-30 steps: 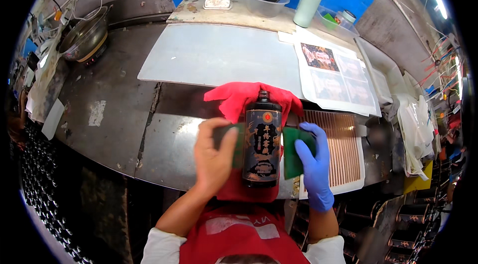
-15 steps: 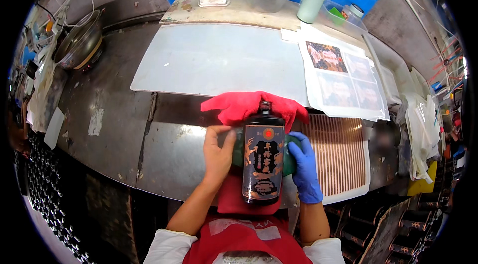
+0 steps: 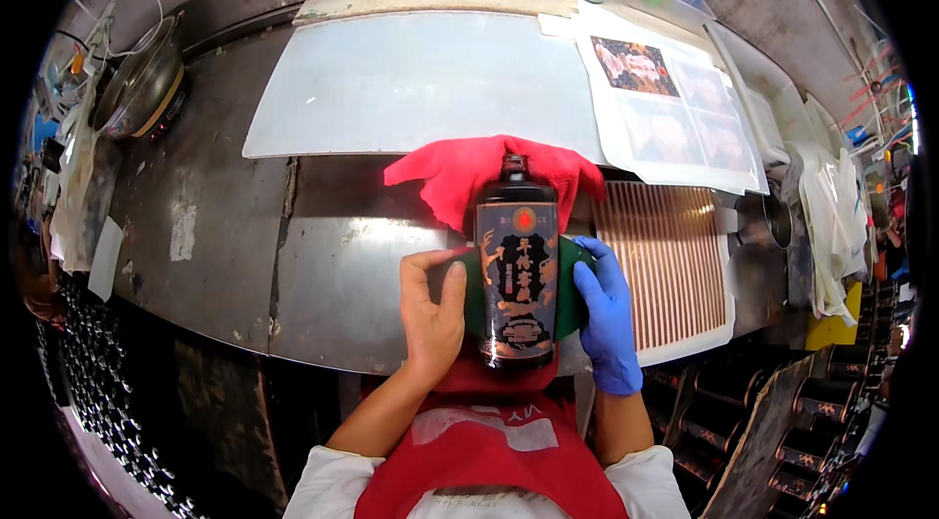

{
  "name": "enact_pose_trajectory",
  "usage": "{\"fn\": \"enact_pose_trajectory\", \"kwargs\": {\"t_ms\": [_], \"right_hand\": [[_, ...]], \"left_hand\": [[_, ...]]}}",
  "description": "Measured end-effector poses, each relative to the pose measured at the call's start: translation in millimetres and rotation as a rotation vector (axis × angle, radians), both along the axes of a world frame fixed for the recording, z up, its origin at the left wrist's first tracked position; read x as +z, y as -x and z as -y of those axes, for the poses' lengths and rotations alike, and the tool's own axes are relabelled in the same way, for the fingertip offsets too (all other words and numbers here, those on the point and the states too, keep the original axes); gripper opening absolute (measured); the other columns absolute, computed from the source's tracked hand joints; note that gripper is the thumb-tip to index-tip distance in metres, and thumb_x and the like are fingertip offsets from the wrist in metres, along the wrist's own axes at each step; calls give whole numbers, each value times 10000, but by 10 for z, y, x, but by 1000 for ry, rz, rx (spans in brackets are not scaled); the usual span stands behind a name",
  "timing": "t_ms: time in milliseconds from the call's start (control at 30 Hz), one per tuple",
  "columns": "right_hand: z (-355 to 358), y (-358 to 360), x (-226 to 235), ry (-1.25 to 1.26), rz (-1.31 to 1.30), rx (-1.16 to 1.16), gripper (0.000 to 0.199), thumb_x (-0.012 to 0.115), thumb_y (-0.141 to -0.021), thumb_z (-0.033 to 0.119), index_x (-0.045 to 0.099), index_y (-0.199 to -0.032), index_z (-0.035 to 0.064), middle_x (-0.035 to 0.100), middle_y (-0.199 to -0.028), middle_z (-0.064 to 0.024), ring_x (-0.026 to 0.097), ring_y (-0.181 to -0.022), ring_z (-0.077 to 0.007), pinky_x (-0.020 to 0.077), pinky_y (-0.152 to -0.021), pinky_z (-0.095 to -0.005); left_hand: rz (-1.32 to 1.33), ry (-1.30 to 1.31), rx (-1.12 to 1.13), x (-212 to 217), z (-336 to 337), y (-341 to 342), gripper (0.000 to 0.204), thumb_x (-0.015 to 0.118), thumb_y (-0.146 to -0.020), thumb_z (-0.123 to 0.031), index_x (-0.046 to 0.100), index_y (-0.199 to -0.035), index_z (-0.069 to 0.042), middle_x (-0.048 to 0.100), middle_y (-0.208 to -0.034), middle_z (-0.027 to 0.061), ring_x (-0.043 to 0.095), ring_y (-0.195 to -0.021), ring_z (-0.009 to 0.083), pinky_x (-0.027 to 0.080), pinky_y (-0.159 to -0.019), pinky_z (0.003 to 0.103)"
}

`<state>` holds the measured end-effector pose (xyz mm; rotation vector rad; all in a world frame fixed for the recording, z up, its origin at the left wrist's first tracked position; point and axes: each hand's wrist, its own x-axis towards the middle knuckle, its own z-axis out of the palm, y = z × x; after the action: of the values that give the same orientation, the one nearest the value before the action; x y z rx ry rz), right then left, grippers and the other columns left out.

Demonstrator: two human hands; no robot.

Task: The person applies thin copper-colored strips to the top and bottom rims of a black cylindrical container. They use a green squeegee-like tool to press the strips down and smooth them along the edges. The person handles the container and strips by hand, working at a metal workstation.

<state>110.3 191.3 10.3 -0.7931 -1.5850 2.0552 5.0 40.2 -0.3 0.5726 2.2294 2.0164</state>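
A dark, flat-sided glass bottle (image 3: pixel 518 270) with a black and copper printed front lies with its neck pointing away from me. Its neck end rests on a bright red cloth (image 3: pixel 455 177). Behind the bottle, a dark green pad (image 3: pixel 568 296) sticks out on both sides; its middle is hidden. My bare left hand (image 3: pixel 431 309) is closed at the pad's left end, thumb uppermost and beside the bottle. In a blue glove, my right hand (image 3: pixel 608 318) grips the right end, its thumb close to the bottle's edge.
A pale board (image 3: pixel 421 84) lies across the metal table (image 3: pixel 342 270). To the right are printed sheets (image 3: pixel 675 103) and a brown-striped sheet (image 3: pixel 665 274). A metal pan (image 3: pixel 142 93) stands at far left. Racked dark bottles (image 3: pixel 812 406) fill the lower right.
My view has tilted downward, so the table and bottle appear higher. Both hands have shifted slightly toward the bottle's base, still at the green pad's ends.
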Motion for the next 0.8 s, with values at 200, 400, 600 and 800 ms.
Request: {"fn": "enact_pose_trajectory", "kwargs": {"t_ms": [200,400,600,800], "right_hand": [[-182,-31,-328,-283,141,37,270,564,-868,93,496,-1122,31,550,-1028,-68,525,-949,-135,432,-851,-262],[276,15,705,-769,128,-100,255,536,-862,53,507,-1114,32,564,-1046,-105,571,-936,-184,471,-806,-296],[314,-37,383,-673,122,-98,310,569,-871,123,480,-1152,26,598,-968,-149,606,-877,-230,471,-788,-314],[150,-151,-166,-166,-125,-150,292,548,-896,94,461,-1166,27,527,-1068,-70,518,-964,-132,433,-849,-255]], "left_hand": [[-86,157,64,-114,101,118,223,569,-882,-152,505,-1005,22,550,-932,139,522,-865,214,420,-800,317],[-288,106,109,408,67,-116,208,581,-886,-146,510,-998,15,520,-933,96,496,-867,173,405,-809,291],[-56,-9,24,122,52,-225,168,535,-911,-130,501,-1008,3,497,-951,58,462,-892,131,383,-828,264],[-98,44,73,-56,92,-251,181,529,-916,-147,504,-1007,8,490,-960,54,444,-918,123,359,-854,257]]}}
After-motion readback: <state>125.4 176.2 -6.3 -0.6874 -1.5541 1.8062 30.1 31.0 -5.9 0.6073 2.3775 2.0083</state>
